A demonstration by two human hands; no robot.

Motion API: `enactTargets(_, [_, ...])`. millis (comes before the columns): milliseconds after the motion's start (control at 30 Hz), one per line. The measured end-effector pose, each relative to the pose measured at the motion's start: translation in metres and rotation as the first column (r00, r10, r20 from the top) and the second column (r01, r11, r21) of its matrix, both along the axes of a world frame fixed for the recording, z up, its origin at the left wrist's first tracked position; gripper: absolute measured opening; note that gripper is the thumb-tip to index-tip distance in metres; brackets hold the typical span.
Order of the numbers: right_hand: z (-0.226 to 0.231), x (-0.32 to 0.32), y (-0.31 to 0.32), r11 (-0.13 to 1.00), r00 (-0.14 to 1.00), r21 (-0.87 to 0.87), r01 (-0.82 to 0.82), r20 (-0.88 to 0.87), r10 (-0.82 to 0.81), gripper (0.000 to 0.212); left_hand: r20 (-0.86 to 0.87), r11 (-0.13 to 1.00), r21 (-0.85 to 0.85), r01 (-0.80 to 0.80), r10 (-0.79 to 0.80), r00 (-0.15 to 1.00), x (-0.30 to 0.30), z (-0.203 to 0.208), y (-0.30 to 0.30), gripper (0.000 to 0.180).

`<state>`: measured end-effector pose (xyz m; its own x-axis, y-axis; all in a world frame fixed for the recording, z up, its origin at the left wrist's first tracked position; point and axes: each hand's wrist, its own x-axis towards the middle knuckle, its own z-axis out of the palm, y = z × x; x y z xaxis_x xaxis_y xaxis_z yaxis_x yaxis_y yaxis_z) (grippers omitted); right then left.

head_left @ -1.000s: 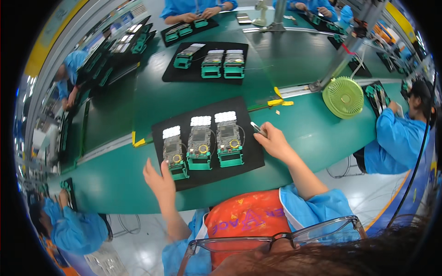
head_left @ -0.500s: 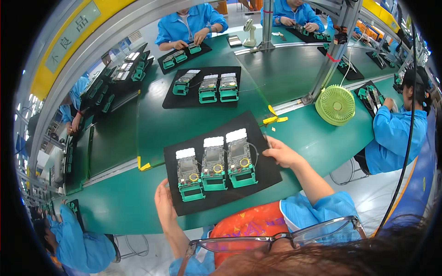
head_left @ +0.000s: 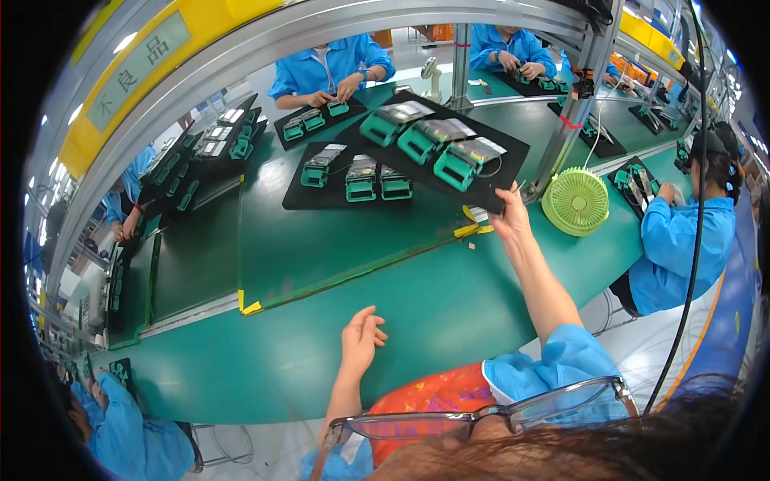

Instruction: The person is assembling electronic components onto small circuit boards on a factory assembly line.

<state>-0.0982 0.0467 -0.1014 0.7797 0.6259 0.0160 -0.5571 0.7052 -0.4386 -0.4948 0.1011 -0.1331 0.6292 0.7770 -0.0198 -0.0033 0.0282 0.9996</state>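
My right hand (head_left: 511,215) grips the near right corner of a black pad (head_left: 510,152), lifted and tilted above the green table (head_left: 305,345). On that pad stand three green-framed circuit boards (head_left: 457,167) with silvery tops, and a thin wire loops from the nearest. A small thin thing shows by my right fingertips, too small to name. My left hand (head_left: 362,341) hovers over the table's near side, fingers loosely bent and apart, holding nothing. Behind the lifted pad, and partly hidden by it, lies another black pad (head_left: 301,196) with three similar circuit boards (head_left: 360,180).
A round green fan (head_left: 576,202) stands at the right beside a metal post (head_left: 565,132). Yellow tape (head_left: 473,228) marks the table. Co-workers in blue sit across (head_left: 333,68) and at the right (head_left: 686,204). More loaded black pads are at the far left. A dark cable hangs at right.
The pad with three circuit boards has moved from in front of me, up and away to the far right, in my right hand. My left hand has let go of it.
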Motion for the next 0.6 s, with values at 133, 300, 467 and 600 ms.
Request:
enactTargets(133, [-0.021,0.064,0.034,0.991,0.988,-0.040,0.124,-0.085,-0.127,0.035,-0.138,0.997,0.080,-0.013,0.024,0.990,0.011,0.005,0.005,0.029])
enactTargets(300, [-0.035,0.098,0.054,0.965,0.981,-0.219,0.146,-0.091,-0.169,0.018,-0.143,1.000,0.015,-0.011,0.013,0.990,0.020,0.010,0.006,0.028])
enactTargets(467, [-0.051,0.098,0.041,0.877,0.999,-0.479,0.027,-0.017,-0.040,0.021,-0.141,0.999,0.001,-0.036,0.036,0.989,0.022,0.008,0.005,0.029])
enactTargets(600, [-0.083,0.085,0.008,0.602,0.607,-0.505,0.618,0.794,0.043,0.028,-0.160,0.999,0.031,-0.009,0.014,0.987,0.036,0.007,0.003,0.028])
